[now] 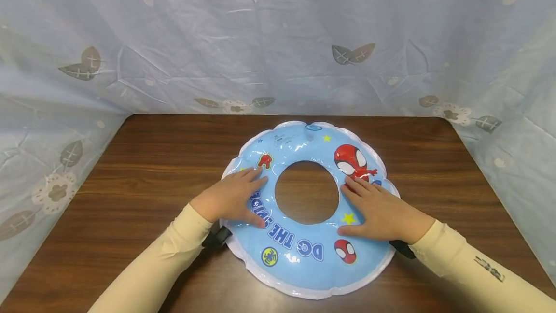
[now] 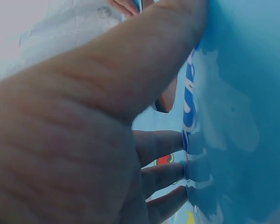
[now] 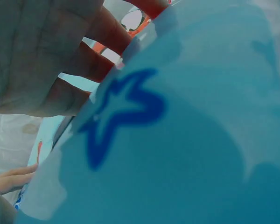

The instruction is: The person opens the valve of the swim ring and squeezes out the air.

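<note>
A light blue inflatable swim ring (image 1: 304, 269) lies flat on the table, puffed up, with a white scalloped edge and printed red cartoon figures, stars and lettering. My left hand (image 1: 234, 196) rests on its left side, fingers spread toward the centre hole. On the right side lies my right hand (image 1: 382, 209), its fingers also spread over the ring near the red figure. In the left wrist view the fingertips touch the glossy blue vinyl (image 2: 242, 116). The right wrist view shows fingers (image 3: 91, 58) pressed against the ring beside a dark blue star outline (image 3: 126, 109).
The dark brown wooden table (image 1: 143, 173) shows through the ring's hole and around it. A pale grey-blue curtain (image 1: 278, 37) with leaf and flower prints hangs behind the table and along both sides. Dark wrist straps (image 1: 217, 236) show under the sleeves.
</note>
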Demonstrator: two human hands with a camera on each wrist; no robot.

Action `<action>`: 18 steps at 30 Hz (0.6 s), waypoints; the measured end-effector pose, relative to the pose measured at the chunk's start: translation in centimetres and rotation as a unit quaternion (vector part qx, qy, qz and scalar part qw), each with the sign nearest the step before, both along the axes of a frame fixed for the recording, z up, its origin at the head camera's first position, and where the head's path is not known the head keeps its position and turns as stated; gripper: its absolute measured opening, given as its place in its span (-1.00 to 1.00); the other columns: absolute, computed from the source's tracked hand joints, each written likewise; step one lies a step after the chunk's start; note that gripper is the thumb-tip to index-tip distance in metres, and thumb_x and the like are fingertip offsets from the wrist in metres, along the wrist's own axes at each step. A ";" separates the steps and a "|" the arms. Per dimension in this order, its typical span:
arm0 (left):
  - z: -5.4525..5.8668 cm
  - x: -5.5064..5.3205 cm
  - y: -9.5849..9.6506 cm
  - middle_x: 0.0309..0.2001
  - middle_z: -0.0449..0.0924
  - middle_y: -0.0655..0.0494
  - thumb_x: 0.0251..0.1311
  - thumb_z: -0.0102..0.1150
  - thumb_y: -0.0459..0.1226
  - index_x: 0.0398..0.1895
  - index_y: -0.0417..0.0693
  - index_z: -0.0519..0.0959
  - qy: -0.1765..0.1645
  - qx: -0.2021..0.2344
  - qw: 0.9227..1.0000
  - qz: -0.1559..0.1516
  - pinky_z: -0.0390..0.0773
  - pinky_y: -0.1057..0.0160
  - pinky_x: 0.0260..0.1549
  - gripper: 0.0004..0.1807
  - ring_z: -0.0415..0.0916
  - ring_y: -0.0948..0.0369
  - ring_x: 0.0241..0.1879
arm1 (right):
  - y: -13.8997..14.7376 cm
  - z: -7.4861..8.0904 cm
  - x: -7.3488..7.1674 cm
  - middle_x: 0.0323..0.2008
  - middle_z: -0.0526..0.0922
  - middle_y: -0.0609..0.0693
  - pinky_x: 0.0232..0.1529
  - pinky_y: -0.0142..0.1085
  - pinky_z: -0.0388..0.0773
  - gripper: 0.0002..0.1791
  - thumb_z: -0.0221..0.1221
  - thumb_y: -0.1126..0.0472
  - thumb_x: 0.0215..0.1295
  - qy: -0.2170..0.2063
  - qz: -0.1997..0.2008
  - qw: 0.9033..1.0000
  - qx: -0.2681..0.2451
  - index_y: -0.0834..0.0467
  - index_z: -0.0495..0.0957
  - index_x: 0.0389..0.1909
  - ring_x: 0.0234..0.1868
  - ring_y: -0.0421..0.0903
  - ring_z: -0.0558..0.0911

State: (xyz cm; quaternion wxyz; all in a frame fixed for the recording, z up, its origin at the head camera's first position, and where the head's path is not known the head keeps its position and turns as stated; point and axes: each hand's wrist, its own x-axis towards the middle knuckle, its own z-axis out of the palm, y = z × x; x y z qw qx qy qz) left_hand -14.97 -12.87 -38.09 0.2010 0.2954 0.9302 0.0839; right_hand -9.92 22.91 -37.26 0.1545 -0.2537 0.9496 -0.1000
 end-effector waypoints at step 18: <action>-0.5 -4.0 0.1 0.51 0.30 -0.17 0.27 0.29 0.23 0.52 0.03 0.40 0.079 0.089 0.992 0.039 0.31 -0.23 0.39 -0.16 0.22 -0.19 0.50 | 3.4 0.6 -4.3 0.50 0.28 0.32 -0.01 0.20 0.65 -0.06 0.34 -0.25 0.27 0.016 -0.080 0.997 -0.015 0.19 0.34 0.52 0.45 0.39 0.33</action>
